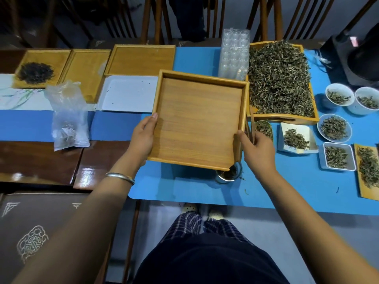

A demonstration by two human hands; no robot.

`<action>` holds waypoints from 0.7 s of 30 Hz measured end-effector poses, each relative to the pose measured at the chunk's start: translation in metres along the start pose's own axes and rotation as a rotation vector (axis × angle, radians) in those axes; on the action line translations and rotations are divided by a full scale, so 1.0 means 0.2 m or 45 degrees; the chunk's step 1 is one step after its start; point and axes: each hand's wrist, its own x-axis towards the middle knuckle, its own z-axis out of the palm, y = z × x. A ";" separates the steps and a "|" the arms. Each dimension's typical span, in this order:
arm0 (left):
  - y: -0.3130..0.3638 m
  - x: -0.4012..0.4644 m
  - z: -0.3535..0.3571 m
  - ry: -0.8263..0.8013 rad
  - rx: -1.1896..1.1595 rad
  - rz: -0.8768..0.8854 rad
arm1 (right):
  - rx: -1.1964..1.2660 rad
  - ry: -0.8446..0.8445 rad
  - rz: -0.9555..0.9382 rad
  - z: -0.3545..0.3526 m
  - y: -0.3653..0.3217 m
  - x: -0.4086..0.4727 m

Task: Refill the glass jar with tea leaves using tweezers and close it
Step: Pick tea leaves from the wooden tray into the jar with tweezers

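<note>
While both hands gripped the square empty wooden tray (196, 121), left hand (141, 138) and right hand (259, 150) tilted it over the round glass jar (228, 175); the right also pinched thin wooden tweezers (251, 124).

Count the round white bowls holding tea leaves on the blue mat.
3, all at the right: two side by side near the mat's far edge, bowl and bowl, and one nearer, bowl. More could lie beyond the frame's right edge.

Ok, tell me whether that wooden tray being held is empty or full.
Empty: the wooden tray, held by both hands, left and right, shows bare wood.
</note>
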 end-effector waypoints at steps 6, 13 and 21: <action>-0.07 -0.05 -0.04 0.050 0.010 -0.050 | 0.212 -0.083 0.140 0.04 0.03 0.00; -0.09 -0.08 -0.11 0.097 0.029 -0.045 | 0.213 -0.167 0.102 0.07 -0.02 0.00; -0.12 -0.07 -0.36 0.194 -0.009 -0.027 | 0.193 -0.236 0.063 0.26 -0.17 -0.03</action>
